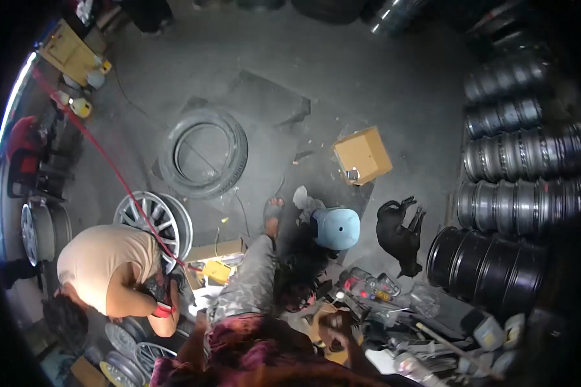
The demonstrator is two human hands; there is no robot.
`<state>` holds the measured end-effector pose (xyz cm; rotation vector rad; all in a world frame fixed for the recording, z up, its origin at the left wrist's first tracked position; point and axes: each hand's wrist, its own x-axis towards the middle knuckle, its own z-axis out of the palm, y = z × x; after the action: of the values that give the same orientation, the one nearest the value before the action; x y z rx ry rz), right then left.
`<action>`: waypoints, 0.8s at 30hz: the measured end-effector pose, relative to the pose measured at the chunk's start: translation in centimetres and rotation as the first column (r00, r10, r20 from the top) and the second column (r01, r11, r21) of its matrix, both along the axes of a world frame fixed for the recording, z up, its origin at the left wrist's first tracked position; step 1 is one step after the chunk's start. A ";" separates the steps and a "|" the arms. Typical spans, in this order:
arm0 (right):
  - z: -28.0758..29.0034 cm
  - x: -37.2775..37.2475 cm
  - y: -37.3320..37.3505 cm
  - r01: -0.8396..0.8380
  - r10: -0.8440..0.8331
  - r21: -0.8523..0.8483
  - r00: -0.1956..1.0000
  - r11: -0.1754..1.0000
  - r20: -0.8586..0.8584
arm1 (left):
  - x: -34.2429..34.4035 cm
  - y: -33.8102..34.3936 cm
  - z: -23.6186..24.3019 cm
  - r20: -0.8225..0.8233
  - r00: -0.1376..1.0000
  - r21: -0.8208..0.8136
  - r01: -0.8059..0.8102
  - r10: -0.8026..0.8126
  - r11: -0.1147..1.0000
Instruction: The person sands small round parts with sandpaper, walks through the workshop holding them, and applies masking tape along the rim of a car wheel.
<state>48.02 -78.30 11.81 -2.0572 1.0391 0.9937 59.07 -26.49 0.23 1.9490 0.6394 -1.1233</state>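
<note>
Closest to you, your left forearm [190, 347] runs up beside your thigh, but I cannot make out the fingers of your left hand or tell whether it holds anything. Your right hand [336, 329] is lowered at a tan-orange thing [337, 355] just in front of your body, its fingers seemingly part bent; whether they grip it, I cannot tell. You look to be at a handling step there, and the next move calls for a clear sight of your fingertips, as a heap of tools and bottles [426, 332] crowds in on the right. Past your left leg, a co-worker [110, 264] bends beside a spoked silver rim [150, 220]. Further out are a light-blue tub-like thing [337, 228], a black dog [397, 235] lying on the floor, a tyre [232, 142] and an open cardboard box [363, 155]
</note>
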 end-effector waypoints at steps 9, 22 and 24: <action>13.9 50.2 -13.3 0.087 -0.168 0.146 0.618 0.985 0.768 | 16.9 -4.2 6.6 -0.113 0.987 -0.159 -0.132 0.115 0.978; 25.5 72.2 -18.9 0.021 0.219 -0.231 0.247 0.973 0.944 | 67.1 -41.7 24.9 -0.102 0.952 -0.762 -0.261 0.289 0.593; 25.2 75.0 -20.6 -0.135 0.296 -0.277 0.148 0.951 0.943 | 71.2 -51.0 30.6 -0.402 0.877 -0.796 -0.476 0.262 0.374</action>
<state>123.01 -98.91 36.99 -2.3056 0.0304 -0.4908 130.24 -77.53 30.80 0.7064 0.4171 -1.0457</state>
